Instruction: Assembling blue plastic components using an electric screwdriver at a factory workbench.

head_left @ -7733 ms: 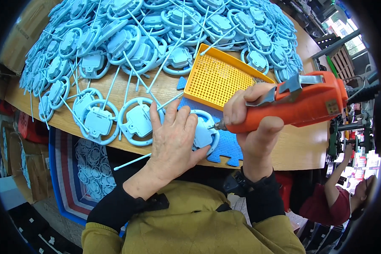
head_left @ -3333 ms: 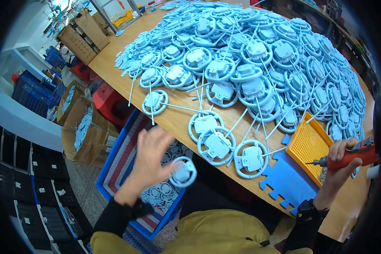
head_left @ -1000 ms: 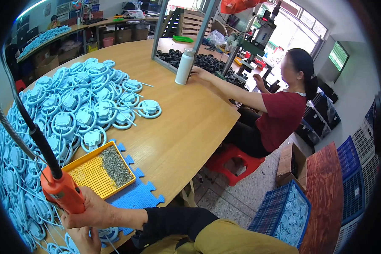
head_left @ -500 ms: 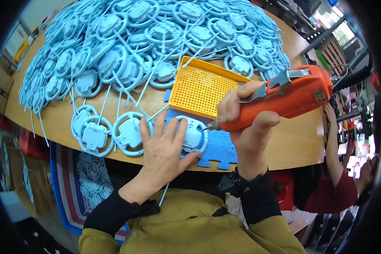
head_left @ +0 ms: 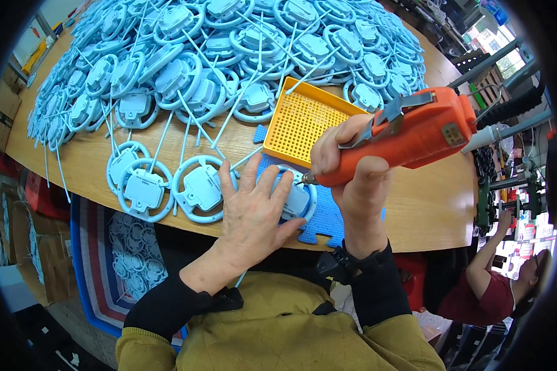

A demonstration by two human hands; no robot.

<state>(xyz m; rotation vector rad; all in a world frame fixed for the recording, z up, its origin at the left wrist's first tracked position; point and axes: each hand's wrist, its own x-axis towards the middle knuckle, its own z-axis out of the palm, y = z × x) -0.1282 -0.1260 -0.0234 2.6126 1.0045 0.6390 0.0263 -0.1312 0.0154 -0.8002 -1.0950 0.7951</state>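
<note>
My left hand lies with spread, stretched fingers over a light-blue ring-shaped plastic part, which looks like a small steering wheel with a flat centre panel. This part rests on a blue foam mat, partly hidden under my fingers. Wrapped round an orange-red electric screwdriver, my right hand keeps it tilted, its bit at the upper edge of the part. Whether the bit touches a screw is too small to tell. A yellow perforated tray stands just beyond the part.
A big heap of similar light-blue ring parts with thin rods covers the far table. Several more such parts lie left of my hand. Below the table's left edge stands a striped bag holding more parts. Another person sits at right.
The screwdriver bit has shifted from the part's right side to its upper edge. My left hand stays on the part. The whole view has shifted slightly.
</note>
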